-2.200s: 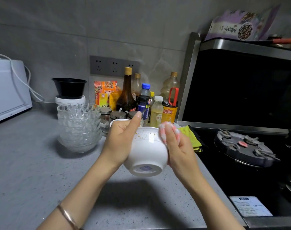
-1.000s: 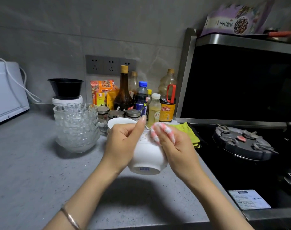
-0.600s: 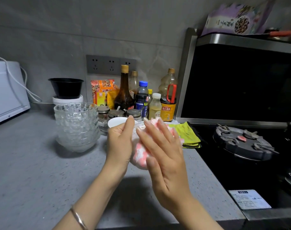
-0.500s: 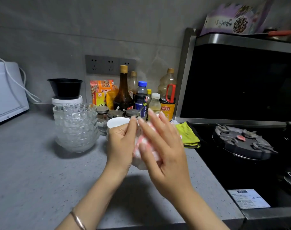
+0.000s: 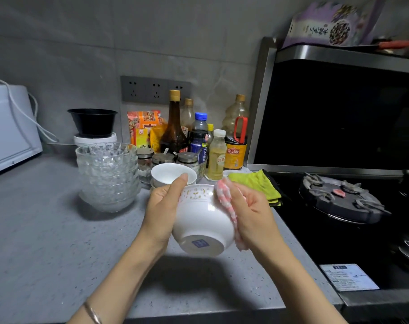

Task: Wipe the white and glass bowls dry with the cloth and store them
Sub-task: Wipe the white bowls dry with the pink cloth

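My left hand (image 5: 162,206) grips a white bowl (image 5: 202,224) with a gold pattern near its rim, tilted so its base faces me, above the grey counter (image 5: 47,242). My right hand (image 5: 250,213) holds a pink-and-white cloth (image 5: 226,206) bunched against the bowl's right side. Behind it stands another white bowl (image 5: 172,175), upright on the counter. A stack of several glass bowls (image 5: 107,174) stands to the left.
Sauce bottles (image 5: 175,127), jars and a snack packet line the wall behind. A yellow-green cloth (image 5: 257,183) lies at the stove's edge. A black stove with a dark pot lid (image 5: 341,199) fills the right. A white appliance (image 5: 9,127) stands far left.
My right hand, which lay spread over the bowl's outside with the cloth, has moved to the bowl's right side with the cloth bunched. The bowl's base shows again.
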Demonstrator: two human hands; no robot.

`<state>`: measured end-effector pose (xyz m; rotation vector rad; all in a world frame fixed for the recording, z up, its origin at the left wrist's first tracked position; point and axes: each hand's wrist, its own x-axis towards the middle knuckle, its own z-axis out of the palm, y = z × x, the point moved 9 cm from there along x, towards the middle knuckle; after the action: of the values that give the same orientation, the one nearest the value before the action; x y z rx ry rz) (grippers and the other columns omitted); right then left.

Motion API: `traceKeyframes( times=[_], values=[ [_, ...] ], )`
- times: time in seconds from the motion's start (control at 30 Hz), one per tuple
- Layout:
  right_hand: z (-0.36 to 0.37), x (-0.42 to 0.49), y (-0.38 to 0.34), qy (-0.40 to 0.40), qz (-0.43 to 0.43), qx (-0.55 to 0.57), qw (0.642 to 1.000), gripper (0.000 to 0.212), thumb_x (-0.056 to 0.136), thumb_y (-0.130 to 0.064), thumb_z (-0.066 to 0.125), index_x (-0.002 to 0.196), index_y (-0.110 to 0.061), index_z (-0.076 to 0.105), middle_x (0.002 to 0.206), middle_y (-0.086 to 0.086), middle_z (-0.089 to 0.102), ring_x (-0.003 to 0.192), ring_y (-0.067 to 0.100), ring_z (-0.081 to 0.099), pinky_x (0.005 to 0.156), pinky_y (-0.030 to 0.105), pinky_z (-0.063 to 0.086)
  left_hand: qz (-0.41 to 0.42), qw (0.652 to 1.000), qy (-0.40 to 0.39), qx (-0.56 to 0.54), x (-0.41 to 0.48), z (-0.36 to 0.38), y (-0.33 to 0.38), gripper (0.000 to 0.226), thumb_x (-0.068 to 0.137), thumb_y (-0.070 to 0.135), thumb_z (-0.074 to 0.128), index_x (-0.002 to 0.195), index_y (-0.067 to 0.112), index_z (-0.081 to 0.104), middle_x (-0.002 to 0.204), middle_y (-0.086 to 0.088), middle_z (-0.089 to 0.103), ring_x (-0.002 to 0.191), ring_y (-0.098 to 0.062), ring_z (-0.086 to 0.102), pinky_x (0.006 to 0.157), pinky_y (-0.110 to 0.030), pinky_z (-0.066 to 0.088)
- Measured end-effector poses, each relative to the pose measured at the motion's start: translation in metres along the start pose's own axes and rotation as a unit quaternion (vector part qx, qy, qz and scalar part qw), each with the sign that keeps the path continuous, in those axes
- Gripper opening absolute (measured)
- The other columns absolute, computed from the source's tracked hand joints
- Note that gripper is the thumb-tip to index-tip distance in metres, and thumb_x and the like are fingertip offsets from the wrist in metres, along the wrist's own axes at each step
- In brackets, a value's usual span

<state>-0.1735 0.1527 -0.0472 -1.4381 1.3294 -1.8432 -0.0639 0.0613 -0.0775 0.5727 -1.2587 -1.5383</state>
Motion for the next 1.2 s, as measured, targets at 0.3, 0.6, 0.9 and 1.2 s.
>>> traceKeyframes(
  times=[0.3,0.6,0.9,1.2],
  values=[
    [-0.001,0.012,-0.007,-0.008,-0.062,-0.113,0.992,0.049,0.088,-0.042,0.052,0.067,0.003,0.056,0.057,0.003,0.053,0.054,0.01,0.047,0.045,0.019,0.034,0.202,0.926,-0.09,0.304,-0.003,0.034,0.041,0.085,0.082,0.067,0.033,0.063,-0.013,0.056,0.061,-0.03,0.057,0.056,-0.039,0.057,0.054,-0.051,0.044],
    [0.019,-0.035,-0.032,0.03,-0.291,-0.369,0.883,0.047,0.101,-0.04,0.029,0.141,-0.02,0.044,0.148,-0.007,0.04,0.143,0.012,0.026,0.117,0.034,0.016,0.065,0.993,0.037,0.087,0.006,0.01,0.017,0.042,0.096,0.033,0.049,0.066,0.009,0.065,0.066,-0.012,0.065,0.067,-0.024,0.06,0.069,-0.035,0.045],
    [0.008,-0.003,-0.044,-0.002,-0.19,-0.311,0.931,0.04,0.094,-0.047,0.037,0.121,-0.03,0.062,0.112,-0.021,0.062,0.105,-0.001,0.056,0.086,0.018,0.044,0.103,0.986,-0.018,0.128,-0.003,0.025,0.029,0.049,0.097,0.033,0.046,0.062,0.006,0.067,0.064,-0.013,0.064,0.063,-0.023,0.059,0.064,-0.036,0.044],
    [-0.004,-0.01,-0.007,0.042,-0.017,0.047,0.998,0.035,0.092,-0.047,0.037,0.092,-0.022,0.061,0.078,-0.016,0.072,0.075,-0.001,0.068,0.062,0.014,0.052,0.059,0.995,0.048,-0.067,-0.01,0.005,0.029,0.043,0.096,0.03,0.047,0.056,0.018,0.059,0.053,-0.001,0.059,0.048,-0.017,0.06,0.044,-0.021,0.041]
  ],
)
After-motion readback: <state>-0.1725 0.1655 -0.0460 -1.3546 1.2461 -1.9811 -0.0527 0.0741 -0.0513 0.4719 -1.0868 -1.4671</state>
